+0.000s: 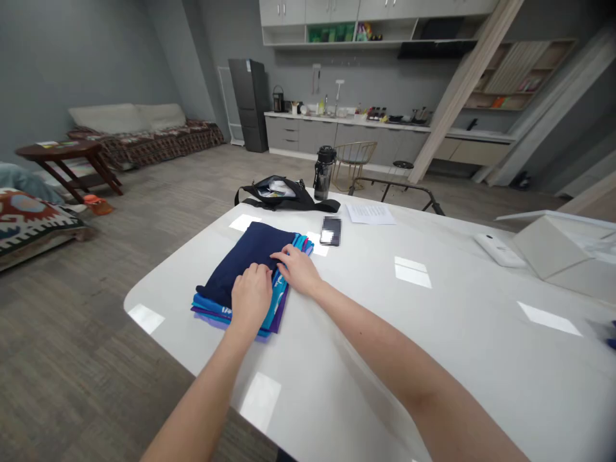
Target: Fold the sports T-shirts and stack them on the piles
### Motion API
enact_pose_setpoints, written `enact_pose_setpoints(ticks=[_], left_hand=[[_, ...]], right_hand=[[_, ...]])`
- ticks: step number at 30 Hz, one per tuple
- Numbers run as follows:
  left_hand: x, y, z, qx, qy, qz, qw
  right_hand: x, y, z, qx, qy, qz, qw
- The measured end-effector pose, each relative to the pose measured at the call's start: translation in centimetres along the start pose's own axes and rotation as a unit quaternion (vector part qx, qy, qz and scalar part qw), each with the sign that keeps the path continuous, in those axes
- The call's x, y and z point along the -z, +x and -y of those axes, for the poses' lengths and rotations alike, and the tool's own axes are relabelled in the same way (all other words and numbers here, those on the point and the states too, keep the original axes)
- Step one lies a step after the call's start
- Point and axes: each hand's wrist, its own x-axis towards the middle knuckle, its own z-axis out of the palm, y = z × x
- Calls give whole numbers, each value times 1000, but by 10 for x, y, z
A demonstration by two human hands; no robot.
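I have the left hand (253, 296) and right hand (297, 269) flat, not gripping, on a navy garment (250, 260) topping a folded stack (216, 310) (blue and purple edges) at centre frame on the white table (380, 346)

The left hand (251, 296) and right hand (297, 269) hide part of the folded clothes (253, 256). Ahead of them, the paper (370, 213) is too small to read; far right of them, a blurred blue thing (611, 340) is cut off by the edge.
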Motion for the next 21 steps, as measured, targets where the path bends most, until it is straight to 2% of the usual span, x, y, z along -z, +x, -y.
enact_pose_setpoints(ticks=[4,7,11,14,17,21], left_hand=[[1,1,2,-29,-46,-54,997],[4,0,-1,-62,-82,-68,992],[11,-9,-11,-77,-44,-77,993],[15,-20,-16,-40,2,-101,994],[21,-28,-18,-9,3,-120,993],[37,-30,-30,-35,-64,-133,988]], right_hand=[[1,2,4,-1,-23,-4,1000],[4,4,6,-16,-27,-9,999],[20,-5,9,-29,2,-48,998],[48,-25,10,-26,24,-82,996],[85,-59,11,-42,48,-115,991],[136,-123,11,-73,72,-165,981]])
